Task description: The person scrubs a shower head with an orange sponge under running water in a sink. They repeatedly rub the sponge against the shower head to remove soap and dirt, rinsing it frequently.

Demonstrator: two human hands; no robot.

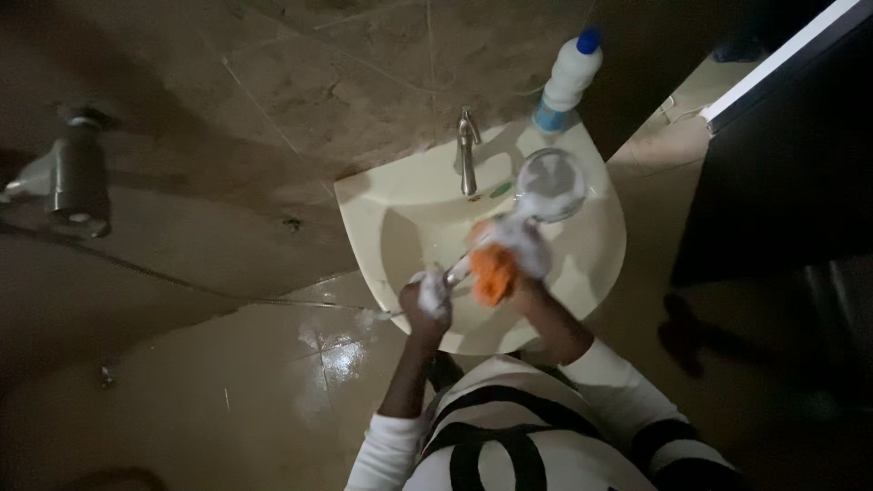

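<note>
My left hand (427,296), covered in white foam, grips a thin metal utensil (457,269) over the pale sink (373,214). Just to its right, my right hand (522,247), also foamy, holds an orange sponge (493,275) pressed against the utensil's far end. I cannot tell what kind of utensil it is. A clear glass bowl (551,183) sits on the sink's back right rim, just beyond my right hand.
A metal tap (466,151) stands at the back of the sink. A white bottle with a blue cap (569,76) is behind the bowl. The tiled wall carries a metal fitting (75,178) at left. Wet floor tiles (332,355) shine below the sink.
</note>
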